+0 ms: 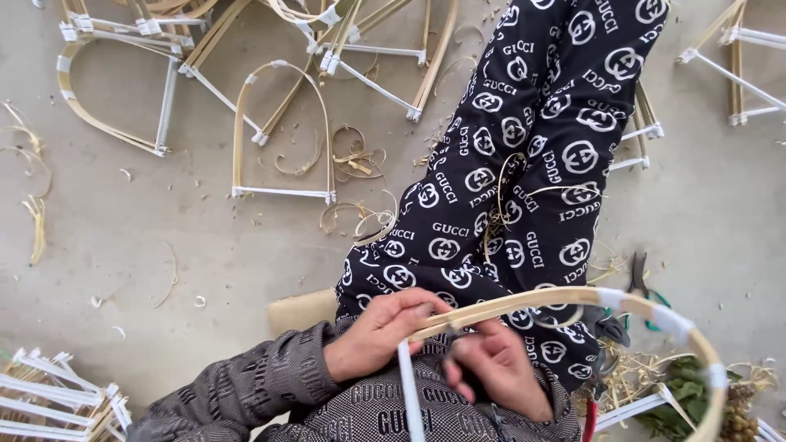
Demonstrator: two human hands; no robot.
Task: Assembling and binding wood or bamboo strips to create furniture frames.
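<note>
My left hand [383, 331] grips the near end of a bent bamboo strip [565, 297] that arcs right and down past my knee, with white tape wraps along it. My right hand [499, 372] is closed just below that end, fingers pinched at the joint. A white strip [409, 397] runs down from between the two hands toward my chest. My legs in black patterned trousers [524, 164] stretch away across the floor.
Finished arch-shaped bamboo frames [282, 135] with white taped corners lie on the concrete floor ahead, with more at the lower left [57, 401] and upper right [737, 65]. Bamboo shavings are scattered about. Pliers [640, 278] lie by my right leg, near green leaves [684, 397].
</note>
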